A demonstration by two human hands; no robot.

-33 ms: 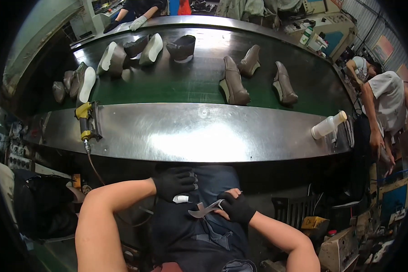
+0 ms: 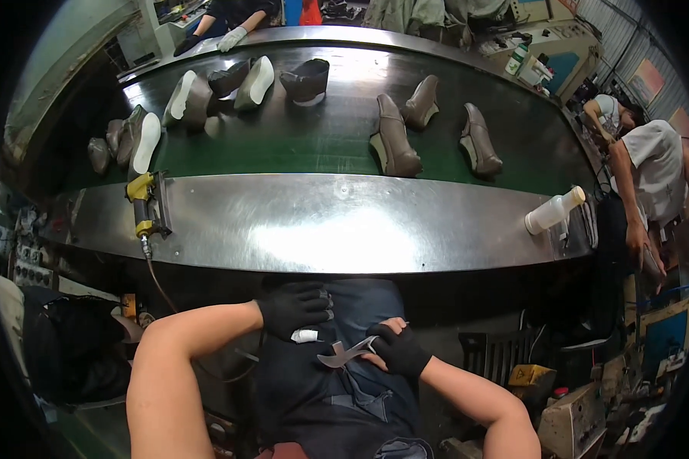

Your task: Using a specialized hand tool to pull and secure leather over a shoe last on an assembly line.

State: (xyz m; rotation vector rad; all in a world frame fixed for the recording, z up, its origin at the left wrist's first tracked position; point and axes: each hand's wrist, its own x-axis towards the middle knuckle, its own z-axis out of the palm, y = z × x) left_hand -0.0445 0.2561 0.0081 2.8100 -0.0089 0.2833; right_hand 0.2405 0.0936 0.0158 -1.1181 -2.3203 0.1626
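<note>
My left hand [image 2: 297, 307], in a black glove with bare or grey fingertips, lies flat on my thigh. Its thumb is wrapped in white, and the fingers stretch out with nothing in them. Over my lap, my right hand [image 2: 398, 348] wears a black fingerless glove and is closed around a metal hand tool [image 2: 348, 354]. The tool's curved, pointed end faces left, with a short brownish stub beside it; its grip is hidden in the hand. On the steel ledge [image 2: 283, 203] before me lies a yellow and black air-powered gun [image 2: 142, 203] with a hose.
Beyond the ledge, a dark green conveyor belt [image 2: 283, 153] carries several brown shoes [image 2: 396, 138], some with white soles. A whitish bottle [image 2: 553, 213] leans at the ledge's right end. People stand across the belt and at right. A yellow box [image 2: 532, 377] is beside a dark chair.
</note>
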